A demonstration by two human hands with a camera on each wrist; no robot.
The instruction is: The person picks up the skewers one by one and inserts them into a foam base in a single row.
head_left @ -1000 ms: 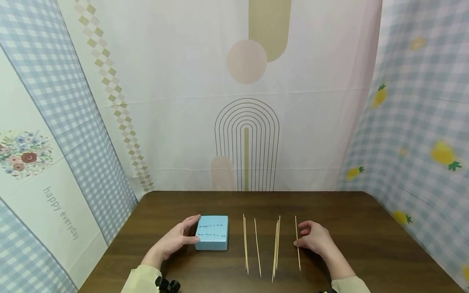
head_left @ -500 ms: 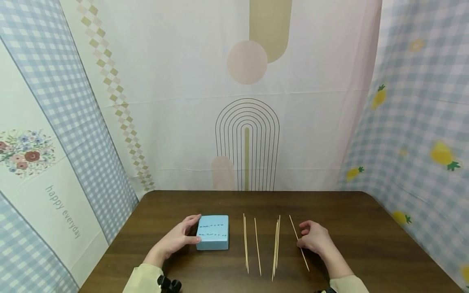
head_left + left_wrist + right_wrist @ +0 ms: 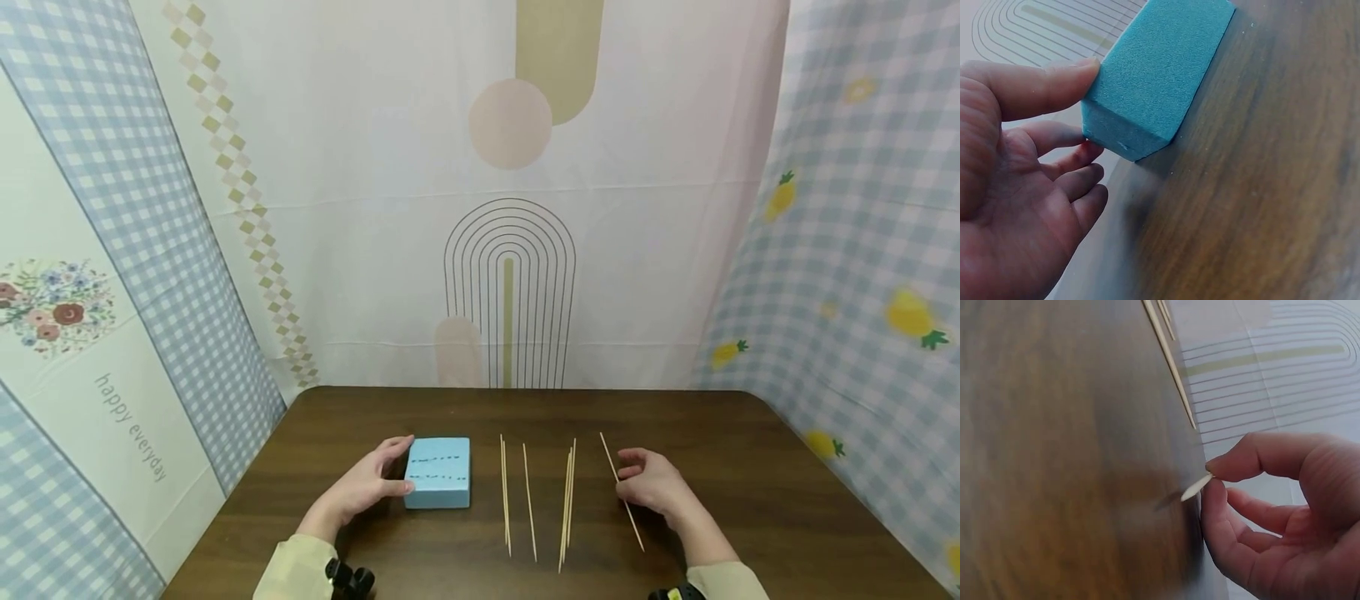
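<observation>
In the head view my left hand (image 3: 366,482) holds the left side of a light blue foam block (image 3: 437,472) marked with rows of dark dots. The left wrist view shows the thumb on one edge of the block (image 3: 1154,75) and fingertips at another. My right hand (image 3: 656,483) pinches a thin wooden skewer (image 3: 633,525) between thumb and index finger, slanted over the table. Seen from the right wrist, the skewer's end (image 3: 1196,487) sticks out from the pinch; the rest is hidden by the hand.
Between the hands, several more skewers lie lengthwise on the brown wooden table (image 3: 420,408): a left pair (image 3: 506,500), a single skewer (image 3: 529,503) and a right bunch (image 3: 567,500). Patterned cloths hang behind the table (image 3: 375,250) and on both sides.
The skewer in my right hand has gone from nearly straight to slanted, its near end swinging right. The right hand has shifted slightly right. My left hand keeps its hold on the block.
</observation>
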